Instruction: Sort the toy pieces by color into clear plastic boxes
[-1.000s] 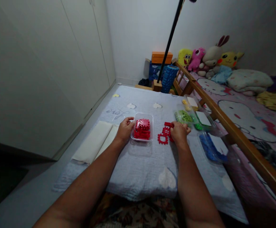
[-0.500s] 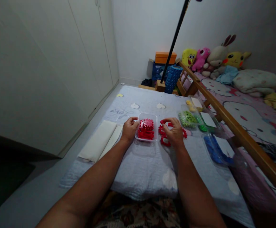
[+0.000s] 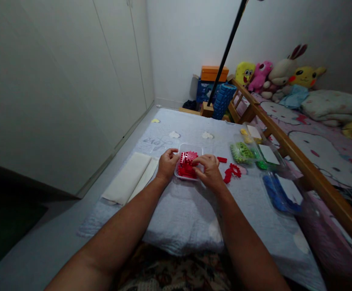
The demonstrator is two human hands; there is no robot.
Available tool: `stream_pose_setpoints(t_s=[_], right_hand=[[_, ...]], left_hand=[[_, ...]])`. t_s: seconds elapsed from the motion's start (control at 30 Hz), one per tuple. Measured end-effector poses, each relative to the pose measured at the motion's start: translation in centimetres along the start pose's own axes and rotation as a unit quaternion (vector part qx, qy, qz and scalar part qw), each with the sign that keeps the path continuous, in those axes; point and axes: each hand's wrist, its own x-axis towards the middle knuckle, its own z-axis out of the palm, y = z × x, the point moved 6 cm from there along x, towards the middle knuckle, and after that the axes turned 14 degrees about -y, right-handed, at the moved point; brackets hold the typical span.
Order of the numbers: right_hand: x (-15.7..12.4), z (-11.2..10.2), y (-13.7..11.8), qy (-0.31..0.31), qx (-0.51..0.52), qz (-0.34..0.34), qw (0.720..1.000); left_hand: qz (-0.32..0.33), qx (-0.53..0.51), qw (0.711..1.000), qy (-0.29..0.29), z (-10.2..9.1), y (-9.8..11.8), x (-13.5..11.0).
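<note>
- The tub [image 3: 190, 146] sits on the quilt [image 3: 182, 210], with my left hand [image 3: 166, 165] at its left edge and my right hand [image 3: 209, 171] over its right side.
- Loose bricks [image 3: 232, 173] lie on the quilt right of the tub.
- More tubs [image 3: 243, 152] lie farther right, beside the bed [image 3: 315, 137].
- A folded cloth [image 3: 129, 177] lies to the left.

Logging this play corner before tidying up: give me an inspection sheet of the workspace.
Surface: wrinkled pale quilt.
Job's things: clear tub of red pieces; loose pieces lie to its right.
Clutter: green tub, blue tub, folded cloth.
Hands: left hand grips the tub's left rim; right hand has its fingers over the red pieces, grip unclear.
Cables: nothing seen.
Surroundings: wardrobe, bed rail, plush toys, pole.
</note>
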Motion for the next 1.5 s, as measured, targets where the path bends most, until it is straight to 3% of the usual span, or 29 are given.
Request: stream_pose_setpoints(t_s=[0.17,0.3,0.43,0.63,0.77,0.9,1.07,1.2,1.3,1.37,1.5], right_hand=[[-0.6,-1.7,2.2,0.079,0.009,0.007,0.997],[-1.3,-3.5,5.8,0.114,-0.017,0.106,0.988],[-1.8,-3.5,8.0,0.04,-0.093,0.212,0.972],[-1.6,-1.5,7.1,-0.083,-0.196,0.243,0.947],[-1.1,-0.7,6.2,-0.111,-0.231,0.244,0.935],[-0.9,-0.7,6.2,-0.103,-0.217,0.234,0.942],[-0.8,-1.3,6.7,-0.028,-0.158,0.189,0.969],[-1.1,-3.0,6.8,0.125,-0.093,0.138,0.978],[-1.5,-4.1,6.5,0.218,0.016,0.091,0.972],[-1.5,-4.1,6.3,0.24,0.118,0.073,0.961],[-0.9,-2.9,5.9,0.223,0.277,0.081,0.931]], left_hand=[[-0.004,-0.007,1.0,0.003,0.0,-0.2,0.1],[-0.009,-0.01,1.0,0.001,0.0,0.0,0.0],[-0.006,-0.011,1.0,0.003,0.0,0.0,0.0],[-0.011,-0.011,1.0,0.001,0.1,0.1,0.0],[-0.013,-0.022,1.0,0.002,0.2,0.4,0.0],[-0.011,-0.025,1.0,-0.001,0.1,0.3,0.0],[-0.008,-0.029,1.0,-0.004,0.1,0.1,0.0],[-0.008,-0.032,0.999,-0.002,0.1,0.3,-0.1],[-0.012,-0.03,0.999,-0.003,0.2,0.2,0.0],[-0.014,-0.027,1.0,-0.003,0.1,0.0,0.1],[-0.012,-0.022,1.0,-0.004,0.1,-0.1,0.1]])
